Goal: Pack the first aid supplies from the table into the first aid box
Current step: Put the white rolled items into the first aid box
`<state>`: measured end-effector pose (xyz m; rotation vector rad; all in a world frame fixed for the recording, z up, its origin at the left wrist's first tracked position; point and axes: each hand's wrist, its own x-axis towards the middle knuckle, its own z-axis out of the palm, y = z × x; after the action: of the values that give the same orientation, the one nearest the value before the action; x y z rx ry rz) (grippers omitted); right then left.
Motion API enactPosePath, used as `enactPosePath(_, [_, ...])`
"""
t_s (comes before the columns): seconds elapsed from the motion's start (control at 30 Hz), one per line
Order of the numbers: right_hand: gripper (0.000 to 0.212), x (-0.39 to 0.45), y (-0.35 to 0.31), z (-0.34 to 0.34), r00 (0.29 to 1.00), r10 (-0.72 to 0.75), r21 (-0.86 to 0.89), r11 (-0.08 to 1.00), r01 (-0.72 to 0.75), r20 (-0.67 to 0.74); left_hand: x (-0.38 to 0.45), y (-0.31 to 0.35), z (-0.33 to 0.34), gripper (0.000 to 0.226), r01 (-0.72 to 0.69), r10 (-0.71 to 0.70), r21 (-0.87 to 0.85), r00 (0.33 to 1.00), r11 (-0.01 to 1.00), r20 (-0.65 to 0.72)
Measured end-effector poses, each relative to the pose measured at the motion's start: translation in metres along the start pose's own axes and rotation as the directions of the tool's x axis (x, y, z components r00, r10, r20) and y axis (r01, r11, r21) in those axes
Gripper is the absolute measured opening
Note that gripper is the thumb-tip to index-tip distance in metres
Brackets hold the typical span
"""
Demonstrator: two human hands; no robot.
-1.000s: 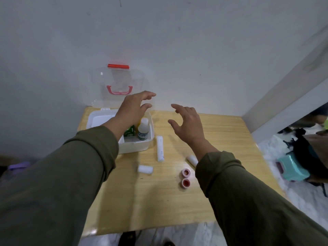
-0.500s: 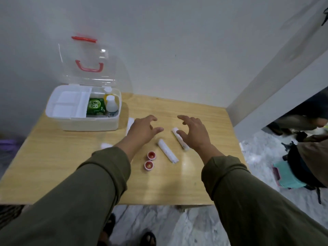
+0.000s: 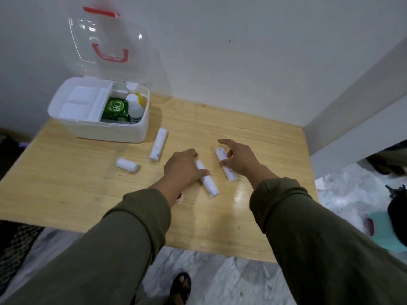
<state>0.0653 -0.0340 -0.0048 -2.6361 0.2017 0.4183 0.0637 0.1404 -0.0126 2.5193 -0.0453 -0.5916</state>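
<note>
The white first aid box (image 3: 88,130) stands open at the table's back left, its clear lid (image 3: 81,36) with a red handle leaning on the wall. Inside are a green packet (image 3: 115,108) and a white bottle (image 3: 134,106). My left hand (image 3: 182,168) curls over the far end of a white bandage roll (image 3: 209,186), thumb against its side. My right hand (image 3: 242,161) hovers with fingers spread over a second roll (image 3: 230,176), thumb touching it. A long roll (image 3: 158,147) and a short roll (image 3: 128,165) lie near the box. A red-capped item (image 3: 179,197) peeks out beneath my left wrist.
The wooden table (image 3: 66,194) stands against a white wall, with a white pillar (image 3: 352,102) at its right. Marble floor and my sandalled foot (image 3: 181,287) show below the front edge. A teal object (image 3: 383,230) and dark bags sit on the floor to the right.
Both hands came back from the box and dropped onto the two middle rolls. My left hand has closed around one roll; the right thumb now touches the other. The view has tilted down.
</note>
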Motion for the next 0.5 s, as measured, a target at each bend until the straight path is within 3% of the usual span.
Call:
enactPosePath(0.23, [0.058, 0.004, 0.005, 0.005, 0.999, 0.019, 0.018, 1.000, -0.020, 0.039, 0.003, 0.001, 0.003, 0.051, -0.008, 0.011, -0.060, 0.999, 0.998, 0.043])
enactPosePath(0.5, [0.044, -0.005, -0.003, -0.006, 0.995, 0.057, 0.153, 0.987, -0.045, -0.075, 0.000, 0.006, -0.009, 0.038, -0.085, 0.070, -0.311, 0.996, 0.947, -0.057])
